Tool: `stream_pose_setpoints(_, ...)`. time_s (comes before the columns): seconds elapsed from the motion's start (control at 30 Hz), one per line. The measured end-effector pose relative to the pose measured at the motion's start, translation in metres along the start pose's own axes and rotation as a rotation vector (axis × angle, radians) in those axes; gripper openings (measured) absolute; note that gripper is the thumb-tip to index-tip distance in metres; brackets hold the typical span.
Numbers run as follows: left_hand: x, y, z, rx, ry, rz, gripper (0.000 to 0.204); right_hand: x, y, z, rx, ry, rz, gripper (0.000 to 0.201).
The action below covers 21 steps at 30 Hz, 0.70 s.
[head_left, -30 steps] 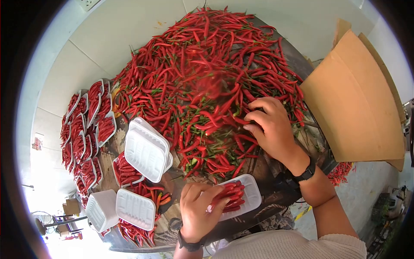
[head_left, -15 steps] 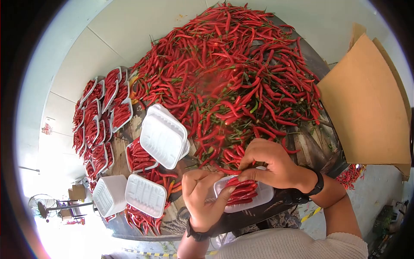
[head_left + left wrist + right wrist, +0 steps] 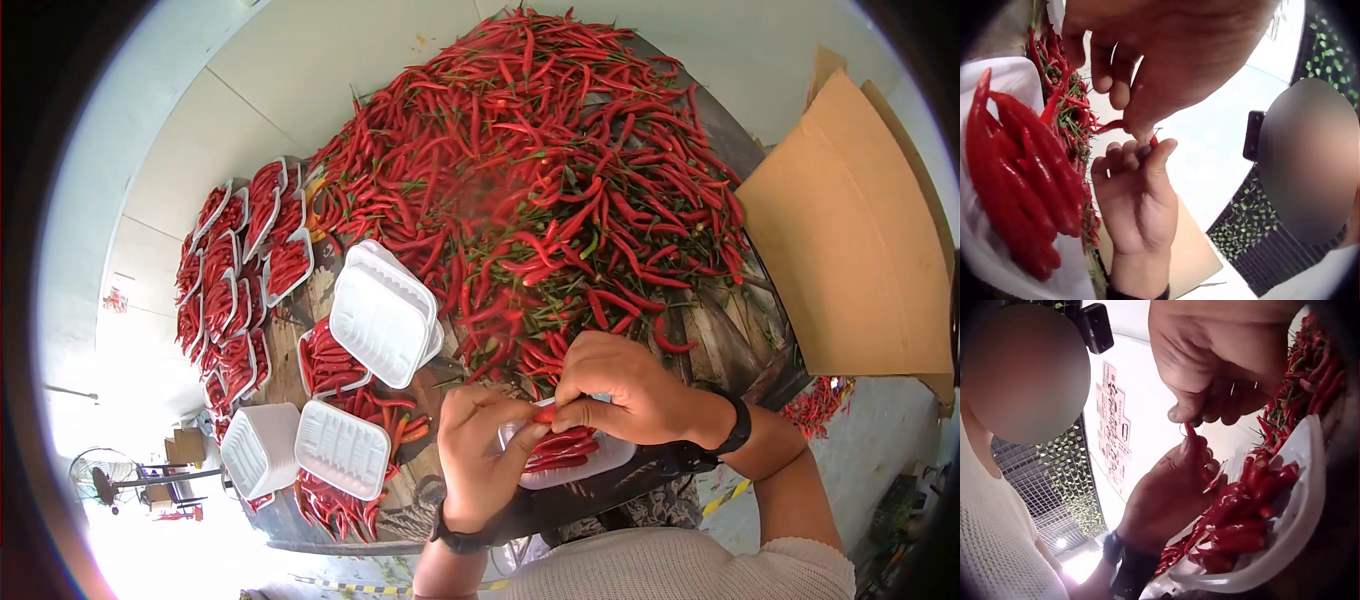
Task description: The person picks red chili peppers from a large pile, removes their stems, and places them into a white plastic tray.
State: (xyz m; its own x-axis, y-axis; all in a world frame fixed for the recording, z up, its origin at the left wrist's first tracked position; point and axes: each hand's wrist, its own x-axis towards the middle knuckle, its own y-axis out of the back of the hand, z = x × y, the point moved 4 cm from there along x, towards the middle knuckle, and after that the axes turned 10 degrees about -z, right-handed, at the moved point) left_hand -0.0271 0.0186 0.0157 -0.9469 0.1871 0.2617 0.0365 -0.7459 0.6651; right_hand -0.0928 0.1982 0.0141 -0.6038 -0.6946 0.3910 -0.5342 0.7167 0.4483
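Observation:
My left hand [image 3: 478,455] and right hand [image 3: 630,390] meet over a white plastic tray [image 3: 608,460]. Between their fingertips they pinch one red chili pepper [image 3: 545,413]. Its thin stem end pokes out by the right fingers in the left wrist view, while most of the pepper [image 3: 1192,436] is covered by fingers in the right wrist view. Under the hands, several stemless red chilies [image 3: 1029,169] lie side by side in the tray. A big heap of chilies with green stems [image 3: 520,200] spreads just beyond the right hand.
Stacked empty trays [image 3: 385,315] stand left of the heap, with another stack [image 3: 258,455] and a tray [image 3: 343,450] nearer the front. Filled trays [image 3: 235,290] pile up at the far left. A cardboard box [image 3: 850,230] stands at the right edge.
The right hand has come from the heap to the tray with a chili pepper. The left hand has left the peppers in the tray and now pinches that chili too, fingertips close together.

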Motion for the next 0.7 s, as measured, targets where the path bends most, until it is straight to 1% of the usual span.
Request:
stream_pose_setpoints(0.07,-0.002,-0.005,-0.009,-0.334,0.073,-0.118,0.024,0.0,-0.003,0.003,0.249,-0.033,-0.112,0.016)
stream_pose_setpoints(0.1,-0.002,-0.004,-0.009,-0.334,0.073,-0.119,0.024,-0.001,-0.003,0.003,0.25,-0.033,-0.111,0.016)
stream_pose_setpoints(0.17,-0.003,-0.007,-0.011,-0.434,0.114,-0.184,0.024,-0.005,-0.012,0.009,0.702,-0.186,-0.253,0.018)
stream_pose_setpoints(0.2,-0.003,-0.008,-0.011,-0.436,0.114,-0.184,0.024,-0.005,-0.012,0.008,0.701,-0.187,-0.253,0.018)
stream_pose_setpoints(0.27,-0.004,-0.01,-0.014,-0.521,0.166,-0.174,0.026,-0.005,-0.01,0.004,0.627,-0.103,-0.241,0.016)
stream_pose_setpoints(0.3,-0.003,-0.008,-0.014,-0.521,0.167,-0.174,0.026,-0.004,-0.006,0.003,0.628,-0.103,-0.241,0.016)
stream_pose_setpoints(0.37,-0.002,-0.002,-0.012,-0.506,0.155,-0.121,0.026,-0.002,0.015,0.007,0.421,-0.182,-0.049,0.013)
stream_pose_setpoints(0.4,-0.001,0.0,-0.011,-0.509,0.156,-0.126,0.026,-0.003,0.018,0.01,0.421,-0.186,-0.045,0.013)
stream_pose_setpoints(0.47,-0.001,0.006,-0.011,-0.485,0.171,-0.061,0.021,-0.011,0.039,0.027,0.477,-0.38,0.427,0.011)
stream_pose_setpoints(0.53,-0.002,0.007,-0.013,-0.522,0.199,-0.069,0.022,-0.014,0.061,0.038,0.382,-0.275,0.655,0.011)
stream_pose_setpoints(0.57,-0.001,0.007,-0.012,-0.395,0.156,-0.138,0.023,-0.017,0.071,0.042,0.367,-0.292,0.711,0.012)
stream_pose_setpoints(0.6,0.0,0.005,-0.01,-0.268,0.112,-0.206,0.024,-0.02,0.082,0.043,0.232,-0.33,0.745,0.012)
stream_pose_setpoints(0.63,0.001,0.004,-0.008,-0.273,0.11,-0.209,0.024,-0.02,0.09,0.042,-0.012,-0.362,0.758,0.012)
stream_pose_setpoints(0.67,0.003,0.002,-0.001,-0.184,0.06,-0.258,0.025,-0.02,0.095,0.039,-0.258,-0.391,0.764,0.014)
stream_pose_setpoints(0.7,0.004,-0.001,0.005,-0.094,0.008,-0.306,0.025,-0.02,0.097,0.039,-0.264,-0.394,0.764,0.014)
